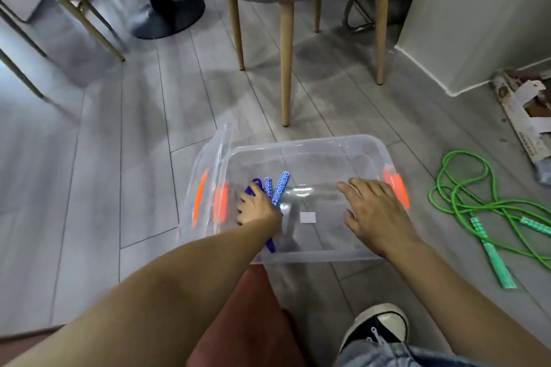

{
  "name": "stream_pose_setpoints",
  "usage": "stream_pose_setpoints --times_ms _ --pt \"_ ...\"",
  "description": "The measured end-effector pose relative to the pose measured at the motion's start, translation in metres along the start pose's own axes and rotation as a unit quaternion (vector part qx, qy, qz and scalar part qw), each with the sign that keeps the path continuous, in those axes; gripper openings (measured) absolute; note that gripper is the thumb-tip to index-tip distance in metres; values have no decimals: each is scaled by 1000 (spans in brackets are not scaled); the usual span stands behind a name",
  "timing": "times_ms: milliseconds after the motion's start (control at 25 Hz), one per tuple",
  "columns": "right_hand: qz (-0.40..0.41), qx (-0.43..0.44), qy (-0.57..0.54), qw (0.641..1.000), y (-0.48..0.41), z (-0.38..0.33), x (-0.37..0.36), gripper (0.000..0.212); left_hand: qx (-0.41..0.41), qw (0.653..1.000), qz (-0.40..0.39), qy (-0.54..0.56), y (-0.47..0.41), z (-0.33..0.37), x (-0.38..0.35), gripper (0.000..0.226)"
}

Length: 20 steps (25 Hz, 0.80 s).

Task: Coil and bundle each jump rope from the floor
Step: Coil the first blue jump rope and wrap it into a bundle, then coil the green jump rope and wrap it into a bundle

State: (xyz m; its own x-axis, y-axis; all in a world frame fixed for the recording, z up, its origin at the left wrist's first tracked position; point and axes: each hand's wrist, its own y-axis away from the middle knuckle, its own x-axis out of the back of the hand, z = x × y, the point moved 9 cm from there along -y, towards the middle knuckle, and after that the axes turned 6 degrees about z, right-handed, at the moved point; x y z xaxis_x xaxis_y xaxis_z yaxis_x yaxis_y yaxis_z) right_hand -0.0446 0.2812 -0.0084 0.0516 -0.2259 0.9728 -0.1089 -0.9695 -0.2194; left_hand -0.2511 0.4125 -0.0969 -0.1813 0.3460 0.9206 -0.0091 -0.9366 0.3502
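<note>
Centrally, the left hand (256, 210) grasps a bundled blue jump rope (278, 191): its fingers curl round the dark blue cord and the two cylindrical handles, which are printed in a blue-and-white geometric pattern and stand up and away from the fist. A loop of the cord hangs below the wrist. Hand and rope lie within the left part of a clear, rounded-rectangular plastic storage bin (301, 143). The right hand (372, 214) is released, palm down with fingers spread and holding nothing, over the bin's right part, just beside an orange plastic latch (396, 188). A small white square label (307, 217) shows on the bin's bottom. A clear plastic lid (205, 164) with its own orange latch stands on edge against the bin's left side.

To the right, well apart from the bin, a bright green jump rope (465, 199) lies in loose, uncoiled loops on the floor, its pale green patterned handles (495, 259) pointing towards the viewer.

The floor (119, 158) is of grey wood-grain planks. Beyond the bin stands a grey shell chair on tapered light wooden legs (286, 62); a round black pedestal base (170, 18) sits further left. A pale wall corner (477, 9) with white skirting rises at right, with torn printed cardboard packaging (524, 116) at its foot. Nearest the viewer appear a black canvas shoe (378, 328) with a white toe cap, blue denim, and a reddish-brown cushion (247, 322).
</note>
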Motion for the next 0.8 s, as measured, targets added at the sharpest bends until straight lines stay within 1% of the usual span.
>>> stream_pose_setpoints --times_ms 40,80,160,240,320,360,400,440,480,520,560,600,720,800 --pt "0 -13 -1 1000 3 5 -4 52 -25 999 -22 -38 -5 1 -12 94" --pt "-2 -26 -4 1000 7 9 -8 52 -74 991 -57 -93 -7 7 -28 93" --pt "-13 -45 -5 999 14 14 -15 56 -170 953 -147 -203 -3 13 -62 84" --pt "-24 -51 -11 998 21 15 -21 58 -198 921 -207 -264 -1 5 -86 73" --pt "-38 -60 -17 997 28 15 -26 59 -197 911 -214 -293 0 -2 -95 69" --pt "-41 -66 -20 997 30 16 -27 59 -205 908 -198 -305 0 -1 -94 70" --pt "-41 -72 -22 996 31 17 -27 58 -231 904 -176 -314 0 5 -92 71" --pt "-39 -75 -24 996 32 18 -27 58 -275 893 -156 -320 3 16 -91 71" --pt "-36 -77 -25 996 32 17 -26 58 -327 873 -151 -328 7 26 -94 69" --pt "-36 -79 -25 996 33 18 -26 58 -366 846 -163 -350 14 32 -100 65" --pt "-39 -82 -27 995 34 19 -26 58 -374 828 -175 -380 17 31 -107 62" --pt "-42 -85 -29 995 34 19 -27 58 -348 827 -181 -402 15 26 -111 62" --pt "-48 -84 -31 995 35 20 -29 57 -195 893 -154 -376 -2 5 -95 75" --pt "-47 -85 -30 995 35 22 -28 51 -158 908 -140 -363 -8 -1 -84 75"
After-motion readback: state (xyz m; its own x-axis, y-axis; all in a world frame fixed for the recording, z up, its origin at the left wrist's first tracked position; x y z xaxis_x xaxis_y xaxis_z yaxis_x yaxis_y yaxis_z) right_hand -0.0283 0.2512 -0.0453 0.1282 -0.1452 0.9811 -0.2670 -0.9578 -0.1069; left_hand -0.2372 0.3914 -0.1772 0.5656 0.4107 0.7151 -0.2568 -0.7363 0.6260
